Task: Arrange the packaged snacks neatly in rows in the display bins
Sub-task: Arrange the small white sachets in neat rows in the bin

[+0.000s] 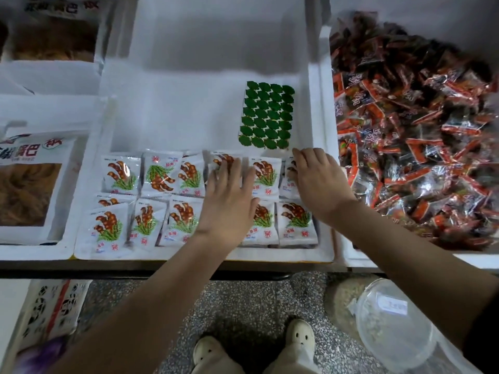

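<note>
While my left hand (229, 195) and right hand (316, 182) pressed open-fingered on packets (159, 176) in the bin (189, 112), I judged a shove could skew rows.

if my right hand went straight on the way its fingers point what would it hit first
Most likely the green patterned sheet lying just beyond the right hand, though it may only clip the sheet's right edge.

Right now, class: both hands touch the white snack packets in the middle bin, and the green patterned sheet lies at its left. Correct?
No: the head view shows the green patterned sheet on the right side of the middle bin, not the left.
</note>
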`<state>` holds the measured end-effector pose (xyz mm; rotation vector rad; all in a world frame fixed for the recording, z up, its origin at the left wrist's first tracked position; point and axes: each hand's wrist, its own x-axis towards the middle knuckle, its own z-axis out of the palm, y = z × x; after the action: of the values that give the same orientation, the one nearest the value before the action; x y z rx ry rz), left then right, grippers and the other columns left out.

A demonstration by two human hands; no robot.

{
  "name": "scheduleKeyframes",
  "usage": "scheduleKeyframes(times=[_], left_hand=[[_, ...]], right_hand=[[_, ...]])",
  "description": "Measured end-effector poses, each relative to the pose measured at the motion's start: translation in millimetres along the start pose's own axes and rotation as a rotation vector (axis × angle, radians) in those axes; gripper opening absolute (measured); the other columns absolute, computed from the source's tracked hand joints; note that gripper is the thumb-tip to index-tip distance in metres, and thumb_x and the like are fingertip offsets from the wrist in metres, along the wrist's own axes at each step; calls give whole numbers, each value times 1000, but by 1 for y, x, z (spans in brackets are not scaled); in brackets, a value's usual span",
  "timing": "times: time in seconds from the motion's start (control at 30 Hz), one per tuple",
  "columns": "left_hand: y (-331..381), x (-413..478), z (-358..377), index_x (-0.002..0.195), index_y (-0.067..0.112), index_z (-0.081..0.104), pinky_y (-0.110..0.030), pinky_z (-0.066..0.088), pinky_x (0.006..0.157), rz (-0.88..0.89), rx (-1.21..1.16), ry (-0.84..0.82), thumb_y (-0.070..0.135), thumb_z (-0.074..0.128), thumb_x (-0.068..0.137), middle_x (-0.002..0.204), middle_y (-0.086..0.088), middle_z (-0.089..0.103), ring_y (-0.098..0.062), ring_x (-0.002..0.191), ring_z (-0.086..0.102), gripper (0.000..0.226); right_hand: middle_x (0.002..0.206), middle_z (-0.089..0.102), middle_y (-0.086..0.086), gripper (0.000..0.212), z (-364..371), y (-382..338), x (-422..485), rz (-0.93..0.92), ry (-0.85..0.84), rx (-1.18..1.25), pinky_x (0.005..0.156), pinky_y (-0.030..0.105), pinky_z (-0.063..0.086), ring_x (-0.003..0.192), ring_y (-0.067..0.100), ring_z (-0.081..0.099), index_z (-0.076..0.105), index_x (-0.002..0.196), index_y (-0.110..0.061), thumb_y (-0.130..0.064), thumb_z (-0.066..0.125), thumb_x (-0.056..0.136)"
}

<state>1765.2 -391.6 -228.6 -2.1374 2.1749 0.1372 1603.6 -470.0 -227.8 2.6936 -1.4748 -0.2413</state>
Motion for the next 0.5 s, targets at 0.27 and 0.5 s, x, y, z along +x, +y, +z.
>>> scheduleKeyframes(times=[0.27,0.5], left_hand=[[-17,-18,4,120,4,55,-47,44,95,-32,-154,226,23,45,91,121,-17,56,-35,113,53,36],[-35,-38,17,119,8,56,-37,28,99,-49,-163,277,15,63,84,120,-14,55,-31,116,50,36]], right_hand=[[144,38,11,48,-25,-22,39,-182,17,665,107,34,32,128,26,41,30,144,-8,-17,42,99],[140,43,11,54,-29,-57,90,-216,-310,644,102,30,35,126,24,43,37,142,-10,-34,51,95]])
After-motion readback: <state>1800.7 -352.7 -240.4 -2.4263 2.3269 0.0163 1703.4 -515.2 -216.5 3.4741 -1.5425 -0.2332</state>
